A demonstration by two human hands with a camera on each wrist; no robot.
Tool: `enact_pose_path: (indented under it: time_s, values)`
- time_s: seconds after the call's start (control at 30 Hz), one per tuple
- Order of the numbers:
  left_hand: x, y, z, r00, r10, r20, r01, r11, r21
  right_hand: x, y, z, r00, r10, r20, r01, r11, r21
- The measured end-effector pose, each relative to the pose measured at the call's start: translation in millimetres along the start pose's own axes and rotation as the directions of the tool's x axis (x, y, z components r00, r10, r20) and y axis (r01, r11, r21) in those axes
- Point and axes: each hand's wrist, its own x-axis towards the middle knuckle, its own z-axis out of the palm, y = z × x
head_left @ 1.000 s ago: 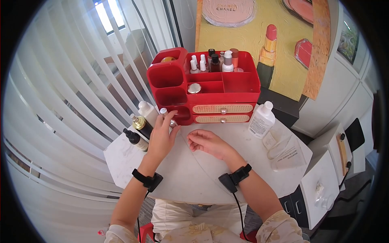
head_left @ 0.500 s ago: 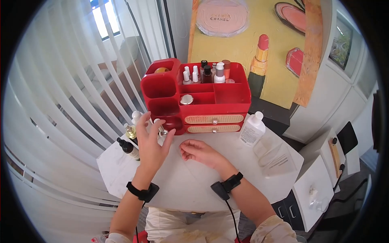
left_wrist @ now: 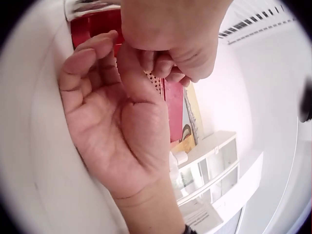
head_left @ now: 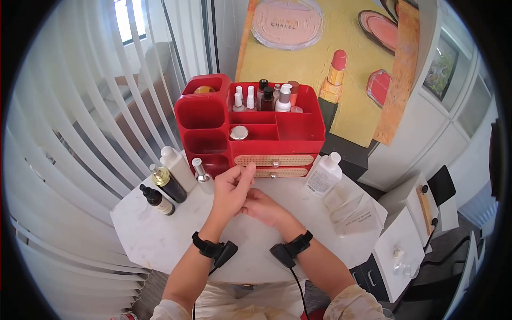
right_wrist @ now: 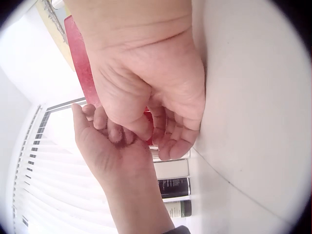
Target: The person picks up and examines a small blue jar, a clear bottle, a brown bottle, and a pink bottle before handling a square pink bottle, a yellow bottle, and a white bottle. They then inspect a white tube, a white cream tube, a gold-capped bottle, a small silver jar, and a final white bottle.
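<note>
My left hand (head_left: 229, 194) is in front of the red organizer (head_left: 306, 144), its fingers loosely curled and its thumb up, holding nothing. Just to the right, my right hand (head_left: 266, 210) rests low over the marble-look table (head_left: 250, 261), palm turned inward and fingers loosely bent, also without anything in them. The two hands overlap in the head view; the right wrist view has the left hand (right_wrist: 114, 151) beside the right hand (right_wrist: 146, 73). A slim bottle with a silver cap (head_left: 203, 178) stands upright left of my left hand, apart from it.
Left of the slim bottle are a white bottle (head_left: 180, 170), a black bottle with a gold collar (head_left: 172, 186) and a small dark bottle (head_left: 158, 201). At right stand a white lotion bottle (head_left: 324, 176) and a clear pouch (head_left: 357, 216). Slatted blinds (head_left: 69, 160) hang at left.
My left hand has let go of the slim silver-capped bottle, spread its fingers, then drawn back to the right beside my right hand. The bottle stays upright. The head view has shifted.
</note>
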Motion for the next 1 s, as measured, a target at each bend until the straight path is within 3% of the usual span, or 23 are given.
enact_pose_path:
  time_s: [0.13,0.33,0.47,0.53,0.63,0.73,0.8,0.9,1.0]
  values:
    - [0.8,-5.0,-12.8,0.998,-0.063,0.024,0.064,0.996,-0.065,3.3,2.6,-4.8,0.999,0.029,0.037,-0.029,1.0,-0.002]
    - [2.2,-3.9,-13.4,0.996,-0.082,0.047,0.086,0.99,-0.112,0.9,-0.3,0.2,0.999,0.026,-0.029,-0.028,0.999,-0.039]
    - [1.4,-1.9,-17.1,0.993,-0.118,-0.021,0.112,0.976,-0.185,-4.3,-18.9,10.2,0.996,-0.016,-0.087,-0.009,0.96,-0.28]
    - [-2.2,3.8,-17.5,0.98,-0.19,-0.056,0.174,0.96,-0.221,-11.7,-36.9,26.0,0.992,-0.054,-0.115,-0.006,0.886,-0.464]
    - [-0.3,-7.4,-12.6,0.989,0.0,-0.146,-0.033,0.974,-0.223,-30.2,-61.6,40.1,0.988,-0.066,-0.137,-0.066,0.626,-0.777]
    - [-1.1,-10.7,-9.4,0.989,0.021,-0.146,-0.058,0.965,-0.257,-45.8,-95.6,60.1,0.967,-0.217,-0.133,-0.014,0.476,-0.879]
    - [0.8,-18.8,-6.3,0.987,0.073,-0.144,-0.101,0.975,-0.199,-51.2,-120.8,68.7,0.897,-0.4,-0.19,0.044,0.507,-0.861]
    - [-1.5,-17.6,-4.7,0.989,0.089,-0.114,-0.109,0.977,-0.182,-40.0,-157.8,70.2,0.726,-0.637,-0.259,0.166,0.528,-0.833]
    - [-3.2,-15.0,-3.7,0.992,0.089,-0.091,-0.104,0.979,-0.177,-15.1,-191.6,48.4,0.561,-0.78,-0.278,0.067,0.378,-0.923]
